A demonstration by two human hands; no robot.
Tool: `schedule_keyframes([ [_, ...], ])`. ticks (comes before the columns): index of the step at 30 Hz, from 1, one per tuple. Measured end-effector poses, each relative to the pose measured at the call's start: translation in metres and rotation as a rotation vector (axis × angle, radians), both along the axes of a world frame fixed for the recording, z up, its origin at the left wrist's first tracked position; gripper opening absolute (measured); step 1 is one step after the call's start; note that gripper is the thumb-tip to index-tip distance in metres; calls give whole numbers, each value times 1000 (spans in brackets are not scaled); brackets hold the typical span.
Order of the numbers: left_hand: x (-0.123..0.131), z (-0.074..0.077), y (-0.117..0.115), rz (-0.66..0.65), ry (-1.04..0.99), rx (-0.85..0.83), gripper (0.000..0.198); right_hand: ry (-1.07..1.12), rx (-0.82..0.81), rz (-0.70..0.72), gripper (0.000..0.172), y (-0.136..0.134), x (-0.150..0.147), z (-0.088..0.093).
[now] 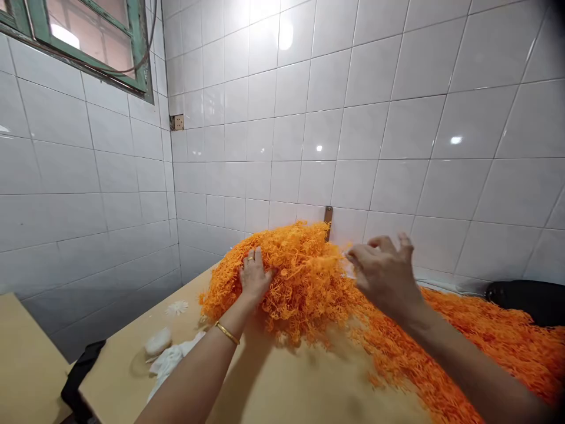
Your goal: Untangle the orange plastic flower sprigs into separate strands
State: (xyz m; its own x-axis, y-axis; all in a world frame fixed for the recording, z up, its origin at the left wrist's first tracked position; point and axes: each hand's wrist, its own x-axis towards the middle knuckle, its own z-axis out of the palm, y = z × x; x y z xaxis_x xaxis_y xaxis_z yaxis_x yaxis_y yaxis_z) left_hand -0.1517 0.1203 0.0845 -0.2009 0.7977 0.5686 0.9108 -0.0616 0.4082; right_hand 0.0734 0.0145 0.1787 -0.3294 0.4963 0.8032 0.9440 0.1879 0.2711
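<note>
A big heap of light orange, stringy artificial pieces stands on the pale wooden table. My left hand, with a ring and a gold bangle at the wrist, lies against the left front of the heap with its fingers spread. To the right of the heap, my right hand is raised and slightly blurred. Its thumb and index finger pinch together at the heap's edge, and the other fingers are lifted; what they hold is too small to make out. A darker orange layer of similar pieces spreads under my right forearm.
A white round object, a crumpled white cloth and a white flower-like piece lie at the table's left. A black object sits at the right, by the tiled wall. Black fabric hangs at the left corner.
</note>
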Motion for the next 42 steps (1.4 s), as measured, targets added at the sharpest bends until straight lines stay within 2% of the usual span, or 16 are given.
schedule_keyframes([
  [4,-8,3,5,1,48,-30,47,38,132,-137,23,-16,58,19],
  [6,-9,4,6,-27,63,-29,46,70,101,-104,25,-29,81,19],
  [8,-8,5,6,-39,76,-27,45,108,6,-33,25,-41,92,11],
  [10,-8,6,5,-38,90,-31,44,165,-79,23,23,-52,90,-2],
  [14,-10,7,-2,-49,143,-19,45,238,-181,90,22,-77,69,-33],
  [17,-7,5,-14,-40,207,127,52,222,-260,143,20,-100,55,-61],
  [20,4,-1,-28,-184,320,296,54,257,-332,171,18,-122,48,-90],
  [22,12,-7,-32,-331,428,292,55,286,-387,179,17,-135,47,-109],
  [24,17,-15,-30,-401,523,231,59,296,-438,182,17,-145,47,-125],
  [29,20,-22,-10,-329,579,160,55,320,-532,136,18,-168,50,-158],
  [36,22,-7,10,-305,616,125,58,364,-629,50,18,-190,57,-187],
  [42,26,1,17,-214,715,40,62,233,-619,64,14,-205,68,-209],
])
